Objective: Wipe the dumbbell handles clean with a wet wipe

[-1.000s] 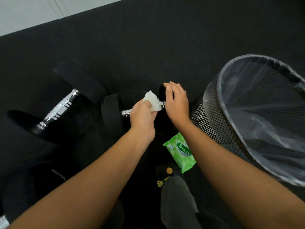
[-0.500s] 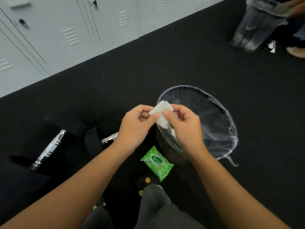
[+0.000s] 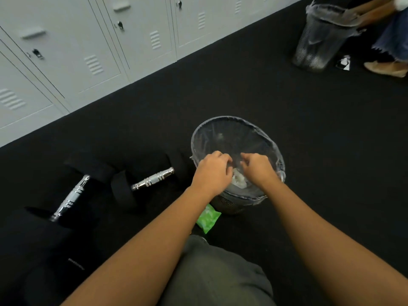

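Note:
Two black dumbbells lie on the dark floor, the near one with a chrome handle (image 3: 152,179), the left one with a chrome handle (image 3: 70,198). My left hand (image 3: 212,171) and my right hand (image 3: 257,167) hover over the mouth of a lined mesh bin (image 3: 220,129), fingers loosely curled, nothing visible in them. A crumpled white wipe (image 3: 239,181) lies inside the bin just below and between the hands. A green wet wipe pack (image 3: 207,218) lies on the floor by the bin's base, partly hidden by my left forearm.
Grey lockers (image 3: 99,51) line the far wall. A second mesh bin (image 3: 318,38) stands at the top right beside another person's foot (image 3: 384,68). My knee in dark trousers (image 3: 216,272) fills the bottom centre.
The left hand lifted the wipe off the near dumbbell's handle, both hands carried it over the bin, and it now lies inside. The view tilted up, showing lockers.

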The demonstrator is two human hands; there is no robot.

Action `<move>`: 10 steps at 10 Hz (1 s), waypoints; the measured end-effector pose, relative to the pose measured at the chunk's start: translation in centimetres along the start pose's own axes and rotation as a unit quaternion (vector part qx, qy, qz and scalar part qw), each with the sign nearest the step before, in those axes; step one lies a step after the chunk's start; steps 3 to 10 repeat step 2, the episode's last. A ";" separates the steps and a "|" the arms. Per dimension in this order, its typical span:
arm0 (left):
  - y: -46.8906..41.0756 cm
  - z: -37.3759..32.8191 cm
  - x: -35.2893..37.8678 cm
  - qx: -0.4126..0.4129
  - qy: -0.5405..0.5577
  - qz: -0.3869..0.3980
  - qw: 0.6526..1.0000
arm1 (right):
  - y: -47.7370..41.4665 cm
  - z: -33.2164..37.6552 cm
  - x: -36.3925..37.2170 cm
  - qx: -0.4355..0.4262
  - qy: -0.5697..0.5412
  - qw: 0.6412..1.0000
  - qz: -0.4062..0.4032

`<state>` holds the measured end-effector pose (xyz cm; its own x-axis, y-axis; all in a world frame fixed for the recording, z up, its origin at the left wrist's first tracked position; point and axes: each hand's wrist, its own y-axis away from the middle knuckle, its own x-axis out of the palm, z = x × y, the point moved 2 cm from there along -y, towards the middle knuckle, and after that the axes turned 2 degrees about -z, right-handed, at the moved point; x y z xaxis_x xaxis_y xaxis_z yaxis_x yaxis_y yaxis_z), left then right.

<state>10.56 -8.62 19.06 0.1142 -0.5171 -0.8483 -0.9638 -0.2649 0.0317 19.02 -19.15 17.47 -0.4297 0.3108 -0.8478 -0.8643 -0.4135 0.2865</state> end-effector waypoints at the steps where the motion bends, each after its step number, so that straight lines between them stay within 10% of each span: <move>1: 0.4 0.3 -0.2 -0.010 -0.008 0.018 1.000 | -0.1 0.0 0.3 0.005 0.006 0.999 0.034; 10: 0.8 0.7 -0.7 -0.025 -0.013 0.018 0.999 | -0.3 -0.5 0.7 0.006 0.008 0.999 0.037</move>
